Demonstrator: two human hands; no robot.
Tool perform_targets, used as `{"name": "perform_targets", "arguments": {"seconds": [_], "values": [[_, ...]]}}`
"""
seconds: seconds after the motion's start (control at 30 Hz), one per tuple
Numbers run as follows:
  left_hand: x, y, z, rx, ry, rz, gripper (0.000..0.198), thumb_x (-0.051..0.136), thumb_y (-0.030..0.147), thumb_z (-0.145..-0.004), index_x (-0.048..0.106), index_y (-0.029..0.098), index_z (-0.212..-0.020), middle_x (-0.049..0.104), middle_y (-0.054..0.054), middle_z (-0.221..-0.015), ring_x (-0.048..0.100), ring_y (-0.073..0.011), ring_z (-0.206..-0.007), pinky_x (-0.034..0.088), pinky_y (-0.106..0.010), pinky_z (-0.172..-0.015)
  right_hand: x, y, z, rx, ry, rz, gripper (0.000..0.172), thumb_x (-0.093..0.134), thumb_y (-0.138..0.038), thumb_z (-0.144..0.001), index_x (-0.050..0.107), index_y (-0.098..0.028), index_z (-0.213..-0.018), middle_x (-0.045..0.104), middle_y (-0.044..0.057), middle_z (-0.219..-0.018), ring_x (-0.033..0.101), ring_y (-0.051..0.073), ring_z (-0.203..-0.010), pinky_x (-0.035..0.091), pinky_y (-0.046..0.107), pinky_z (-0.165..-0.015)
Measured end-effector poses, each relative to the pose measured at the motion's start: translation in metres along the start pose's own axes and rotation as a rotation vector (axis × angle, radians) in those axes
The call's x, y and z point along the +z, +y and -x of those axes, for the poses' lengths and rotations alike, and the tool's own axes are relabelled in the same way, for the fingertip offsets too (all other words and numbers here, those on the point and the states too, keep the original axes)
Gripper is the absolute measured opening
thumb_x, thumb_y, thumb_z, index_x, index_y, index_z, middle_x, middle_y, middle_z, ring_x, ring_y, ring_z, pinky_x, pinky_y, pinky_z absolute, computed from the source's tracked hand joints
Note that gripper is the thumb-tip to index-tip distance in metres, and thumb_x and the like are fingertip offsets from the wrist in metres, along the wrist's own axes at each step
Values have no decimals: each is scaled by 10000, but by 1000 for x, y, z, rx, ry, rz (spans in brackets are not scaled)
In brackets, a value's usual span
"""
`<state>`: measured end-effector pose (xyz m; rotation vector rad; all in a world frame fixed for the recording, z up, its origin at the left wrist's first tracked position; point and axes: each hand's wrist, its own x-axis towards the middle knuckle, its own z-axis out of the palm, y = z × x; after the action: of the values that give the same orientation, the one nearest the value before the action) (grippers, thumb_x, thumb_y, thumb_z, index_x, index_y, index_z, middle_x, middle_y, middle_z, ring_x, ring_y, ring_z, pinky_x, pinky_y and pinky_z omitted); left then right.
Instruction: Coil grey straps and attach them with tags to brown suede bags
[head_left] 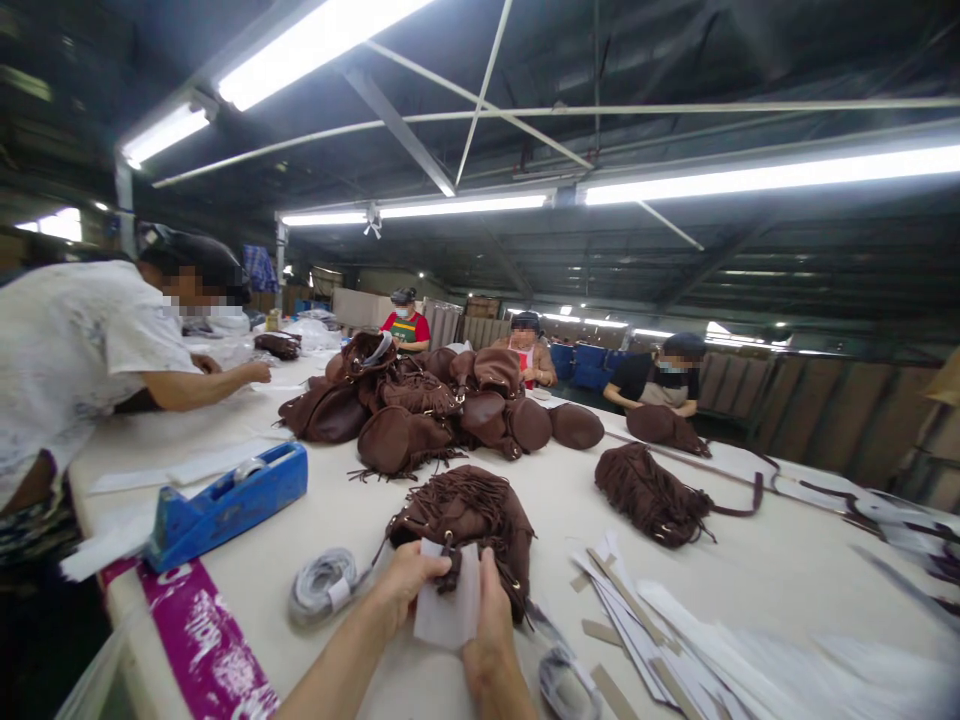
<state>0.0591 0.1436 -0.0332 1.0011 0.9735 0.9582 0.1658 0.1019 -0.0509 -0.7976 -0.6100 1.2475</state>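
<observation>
A dark brown fringed bag (472,505) lies on the table just beyond my hands. Between them is a small white sheet of thin wrapping paper (442,615), with a brown tassel (450,572) of the bag lying against it. My left hand (409,580) grips the sheet's left edge, thumb on the tassel. Fingers of my right hand (489,605) close on the sheet's right edge. A wrapped grey coiled strap (324,585) sits left of my left hand, and another wrapped coil (566,685) lies right of my right wrist.
Brown bags (405,410) are heaped mid-table, and one fringed bag (652,495) lies to the right. A blue tape dispenser (229,505) stands left; paper and card strips (637,620) lie right. A co-worker (75,350) leans over the left edge; several others sit across.
</observation>
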Motion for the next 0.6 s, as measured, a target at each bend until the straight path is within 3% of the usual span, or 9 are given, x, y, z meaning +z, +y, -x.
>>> {"name": "perform_targets", "arguments": {"seconds": [0.1, 0.2, 0.3, 0.4, 0.6], "values": [[-7, -2, -2, 23, -6, 11, 372, 783, 287, -508, 645, 133, -817, 680, -45, -723, 627, -206, -677, 483, -304, -640, -8, -13, 5, 146, -128, -94, 512, 669, -597, -664, 735, -144, -894, 759, 110, -861, 693, 301, -892, 554, 378, -697], [-9, -1, 1, 56, -18, 1, 377, 799, 267, -501, 652, 126, -819, 685, -44, -739, 624, -200, -699, 467, -286, -650, -11, -17, 7, 207, -131, -114, 395, 797, -428, -581, 739, -149, -855, 763, 91, -836, 699, 286, -858, 550, 362, -715], [-8, 2, 6, 85, -35, -35, 343, 808, 259, -500, 659, 121, -775, 666, -18, -681, 583, -160, -630, 437, -253, -613, -9, -12, 6, 127, -74, -40, 460, 867, -360, -529, 725, -154, -915, 763, 77, -864, 699, 258, -838, 546, 344, -739], [-6, 7, 11, 107, -69, -74, 316, 821, 287, -485, 654, 118, -694, 634, 4, -618, 537, -131, -570, 405, -229, -565, -6, -4, 3, 20, 11, 74, 506, 879, -416, -491, 714, -156, -892, 758, 71, -863, 695, 240, -792, 548, 338, -736], [-5, 11, 16, 139, -110, -115, 231, 778, 234, -508, 648, 129, -668, 623, 18, -599, 553, -138, -589, 405, -210, -555, -4, 1, -4, -85, 88, 263, 394, 845, -394, -513, 675, -136, -757, 719, 40, -675, 665, 206, -640, 528, 288, -593]]}}
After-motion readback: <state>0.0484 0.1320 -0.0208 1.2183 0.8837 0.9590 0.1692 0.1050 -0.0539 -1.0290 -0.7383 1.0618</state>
